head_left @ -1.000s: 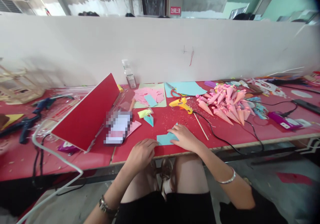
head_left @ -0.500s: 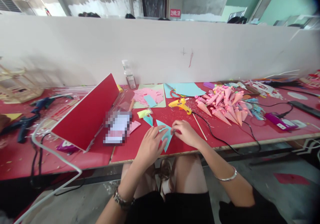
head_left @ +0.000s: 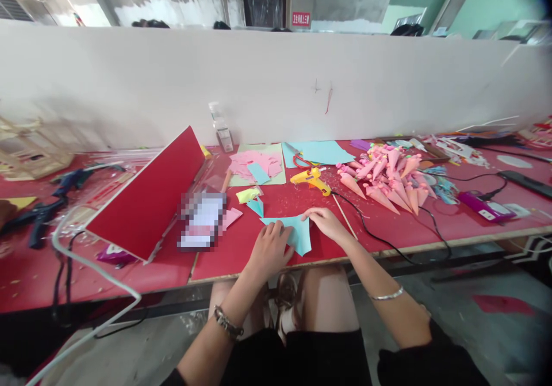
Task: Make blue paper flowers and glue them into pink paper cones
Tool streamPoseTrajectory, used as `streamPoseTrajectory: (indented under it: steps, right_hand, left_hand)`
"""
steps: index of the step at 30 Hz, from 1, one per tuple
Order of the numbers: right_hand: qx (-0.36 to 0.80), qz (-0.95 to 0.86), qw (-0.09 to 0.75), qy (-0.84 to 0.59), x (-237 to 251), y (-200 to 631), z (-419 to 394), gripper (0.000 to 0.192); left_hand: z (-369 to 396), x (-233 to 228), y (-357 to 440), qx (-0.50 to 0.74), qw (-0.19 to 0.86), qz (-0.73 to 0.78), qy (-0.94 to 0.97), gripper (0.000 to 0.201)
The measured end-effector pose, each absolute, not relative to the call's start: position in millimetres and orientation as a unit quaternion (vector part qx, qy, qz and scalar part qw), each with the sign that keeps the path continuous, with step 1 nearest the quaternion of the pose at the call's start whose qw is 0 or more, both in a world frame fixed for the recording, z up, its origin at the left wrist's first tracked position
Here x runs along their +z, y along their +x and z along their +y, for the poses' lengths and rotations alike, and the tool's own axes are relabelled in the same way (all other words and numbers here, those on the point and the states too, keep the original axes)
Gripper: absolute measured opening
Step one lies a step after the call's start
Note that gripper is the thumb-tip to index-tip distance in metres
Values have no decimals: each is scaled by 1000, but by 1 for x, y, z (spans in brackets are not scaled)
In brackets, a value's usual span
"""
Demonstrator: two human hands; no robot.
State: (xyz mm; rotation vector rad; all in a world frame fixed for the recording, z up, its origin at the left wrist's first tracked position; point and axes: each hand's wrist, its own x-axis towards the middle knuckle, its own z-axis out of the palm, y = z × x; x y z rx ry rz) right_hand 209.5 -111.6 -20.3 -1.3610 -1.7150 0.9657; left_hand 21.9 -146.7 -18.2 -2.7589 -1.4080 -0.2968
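Note:
A piece of light blue paper (head_left: 302, 237) lies at the table's front edge, partly unfolded, with a crease and raised edges. Over its left part rests my left hand (head_left: 271, 249), fingers bent a little, thumb apart from the index finger, pressing the sheet from above. My right hand (head_left: 326, 222) pinches the paper's upper right corner between thumb and fingertips. Just beyond my left hand are a small blue paper piece (head_left: 256, 206) and a yellow-green packet (head_left: 248, 195). A yellow hot glue gun (head_left: 311, 180) lies beyond my right hand, a thin wooden stick (head_left: 345, 217) beside it.
Pink paper cones (head_left: 388, 176) are heaped at the right. Pink paper scraps (head_left: 267, 164), blue sheets (head_left: 323, 152) and red-handled scissors (head_left: 298, 159) lie at the back. A phone (head_left: 203, 220) and an upright red board (head_left: 150, 196) stand left. A black cord (head_left: 366, 229) runs rightward.
The blue paper has opened from a folded triangle into a wider shape. My right hand has lifted its corner slightly up and right; my left hand has shifted right and its fingers have bent more.

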Motion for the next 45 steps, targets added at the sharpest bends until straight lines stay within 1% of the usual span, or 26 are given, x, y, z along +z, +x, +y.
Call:
streamPoseTrajectory:
  steps: [5,9,13,20,25,29,34,39,40,42,45]
  right_hand:
    - [373,-652,389,-534,-25,209,-109,20]
    - [347,-634,389,-571,-34,208,-110,21]
    - [305,-622,388,-608,-39,205,-118,24]
    - [221,-631,337,-663,-34,194,-131,18]
    - [139,-652,298,-683,-40,187,-136,18]
    - [105,-662,277,-689,-41,184,-139,18]
    - [92,-661,269,-694,-40,184,-144,20]
    - [91,-642,292,-703,-39,186,-151,19]
    - [100,-637,300,-703,-38,186,-152,18]
    - [131,-628,314,-700,-36,186,-155,23]
    - [179,-625,315,-691,-35,188,-160,27]
  left_hand:
    - [-141,-23,27,-100,12,-458,-883,46]
    - [-129,-24,30,-75,9,-454,-888,44]
    - [-121,-25,35,-63,31,-461,-885,42]
    - [-122,-26,43,-43,52,-475,-877,40]
    - [-122,-24,45,-31,59,-482,-874,38]
    - [-122,-23,47,-28,78,-470,-879,38]
    - [-122,-22,47,-28,93,-467,-879,38]
    - [-122,-24,47,-40,97,-468,-878,39]
    - [-122,-24,47,-41,98,-467,-878,39]
    - [-123,-25,47,-40,99,-466,-878,39]
    - [-123,-24,47,-35,101,-464,-879,40]
